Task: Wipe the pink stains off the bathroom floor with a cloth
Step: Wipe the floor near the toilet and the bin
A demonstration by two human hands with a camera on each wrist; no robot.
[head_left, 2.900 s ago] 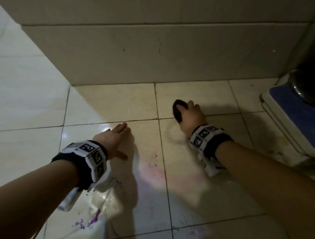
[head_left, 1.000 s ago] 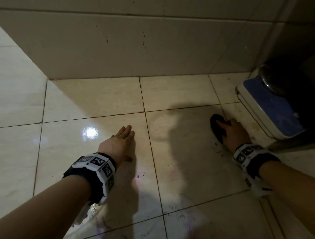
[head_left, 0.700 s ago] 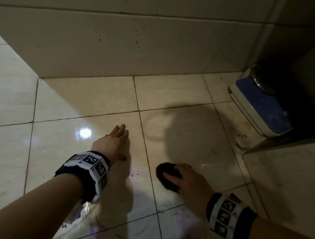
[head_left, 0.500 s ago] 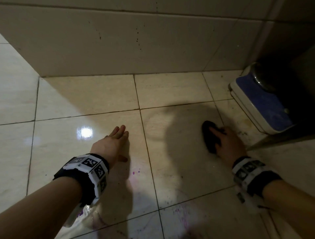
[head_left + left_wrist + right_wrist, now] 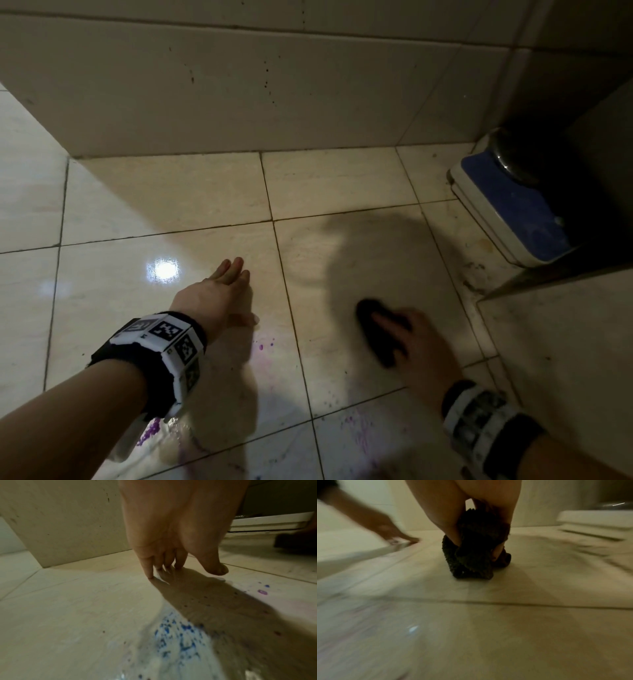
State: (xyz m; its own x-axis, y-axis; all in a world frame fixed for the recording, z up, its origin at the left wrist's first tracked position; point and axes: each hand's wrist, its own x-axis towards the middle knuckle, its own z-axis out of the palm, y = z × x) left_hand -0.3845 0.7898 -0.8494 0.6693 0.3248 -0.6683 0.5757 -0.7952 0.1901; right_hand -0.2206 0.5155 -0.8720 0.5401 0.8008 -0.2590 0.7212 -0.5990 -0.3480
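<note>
The right hand (image 5: 416, 346) is down on the floor (image 5: 164, 192) and its fingers are curled round a dark cloth (image 5: 378, 334); the cloth is bunched up and it touches the floor; in the right wrist view the cloth (image 5: 471, 553) looks fuzzy and sticks out under the fingers (image 5: 450, 532); this hand looks a bit blurry in the head view.

The left hand (image 5: 219, 294) rests on the floor too; its fingers are straight and it holds nothing; in the left wrist view the fingertips (image 5: 150, 574) touch the tile and the thumb (image 5: 212, 566) is just above it.

The cloth sits on the tile to the right of the left hand, with a floor line between them; the two hands are apart.

Small pink and purple spots (image 5: 263, 344) lie just under the left thumb; more pink marks (image 5: 358, 428) are on the tile near the right wrist; some purple blots (image 5: 149, 433) show under the left wrist band (image 5: 164, 353); the cloth is not on any of these spots.

A bright light spot (image 5: 162, 270) shines on the floor near the left hand; a tiled wall (image 5: 239, 89) stands behind; a blue and white thing (image 5: 507, 205) sits on the floor at the far right, near the wall.
</note>
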